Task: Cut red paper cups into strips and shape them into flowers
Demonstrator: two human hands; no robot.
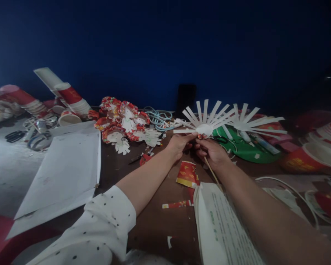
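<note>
My left hand (pixel 179 144) pinches the lower edge of a paper cup cut into splayed strips (pixel 205 130), its white round base facing me. A bit of red print shows at its bottom edge. Close beside it, my right hand (pixel 212 150) has its fingers curled under the same cut cup. A thin wooden stick (pixel 212 171) runs from these fingers down toward me; its upper end is hidden. Just behind to the right lies a second cut paper cup (pixel 243 127), also fanned out. Below my hands are a red and gold cup piece (pixel 187 173) and a red paper strip (pixel 177 204).
Finished-looking red and white paper figures (pixel 127 119) are heaped left of centre. A white board (pixel 68 165) lies at left, with stacked paper cups (pixel 71 96) behind. A green sheet (pixel 260 154), a red paper bucket (pixel 306 158) and a printed booklet (pixel 220 224) are at right.
</note>
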